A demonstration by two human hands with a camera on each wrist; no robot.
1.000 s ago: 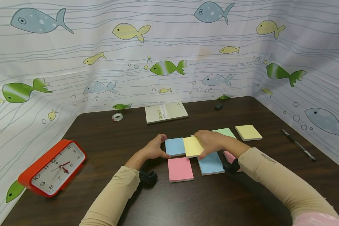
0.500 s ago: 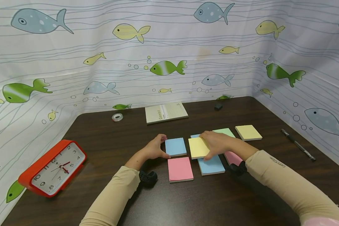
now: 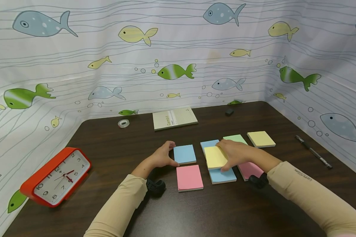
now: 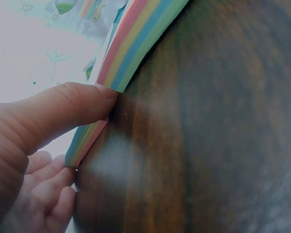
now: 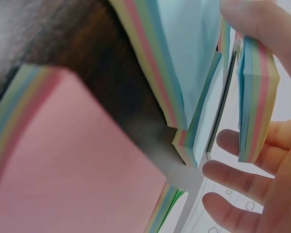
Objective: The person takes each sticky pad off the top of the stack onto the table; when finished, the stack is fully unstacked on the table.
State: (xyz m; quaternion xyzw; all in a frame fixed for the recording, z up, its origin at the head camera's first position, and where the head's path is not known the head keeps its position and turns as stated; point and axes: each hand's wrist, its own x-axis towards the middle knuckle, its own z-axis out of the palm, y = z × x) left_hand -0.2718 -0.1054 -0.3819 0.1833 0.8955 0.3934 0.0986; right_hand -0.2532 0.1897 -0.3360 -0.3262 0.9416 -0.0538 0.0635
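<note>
Several sticky-note pads lie on the dark table [image 3: 112,148]. My left hand [image 3: 163,156] holds the left edge of a blue pad [image 3: 185,153]; in the left wrist view its thumb [image 4: 63,114] presses the pad's striped side [image 4: 136,51]. My right hand [image 3: 236,152] grips a yellow pad [image 3: 215,157] just above two other blue pads [image 3: 209,144] [image 3: 223,176]. The right wrist view shows that pad [image 5: 257,107] pinched between thumb and fingers. A pink pad [image 3: 189,177] lies in front of the left hand. Another pink pad [image 3: 251,170] lies under the right wrist.
A green pad [image 3: 235,138] and a second yellow pad [image 3: 261,139] lie behind the right hand. Along the back are a notebook [image 3: 175,118], a tape roll [image 3: 123,123] and a black eraser [image 3: 229,112]. A red clock [image 3: 54,176] stands at the left, and a pen [image 3: 313,152] at the right.
My right hand has carried the yellow pad to the right, away from the left blue pad, uncovering the blue pad behind it. The left hand has stayed put.
</note>
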